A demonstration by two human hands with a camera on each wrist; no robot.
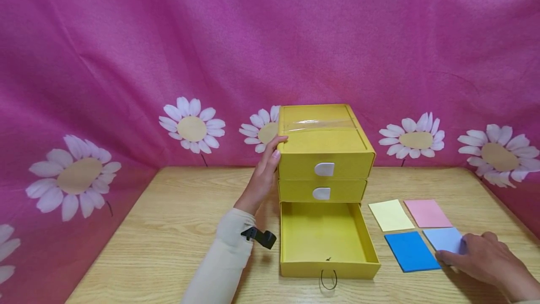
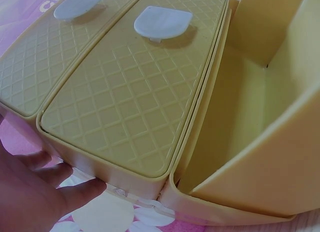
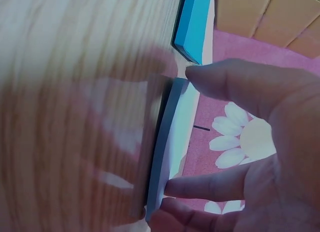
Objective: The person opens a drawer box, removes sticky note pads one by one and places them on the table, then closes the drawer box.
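Observation:
My left hand rests against the left side of a yellow drawer unit, fingers extended along its wall. In the left wrist view, fingers touch the unit's side beside the textured drawer fronts. The bottom drawer is pulled out, with a thin loop pull on its front. At the right, my right hand holds a pale blue sticky note pad between thumb and fingers, at table level. The right wrist view has the pad edge-on, slightly bowed. Beside it lies a bright blue pad.
A pale yellow pad and a pink pad lie behind the blue ones, right of the drawer. The two upper drawers, with white tabs, are closed. Pink cloth with daisies hangs around the wooden table.

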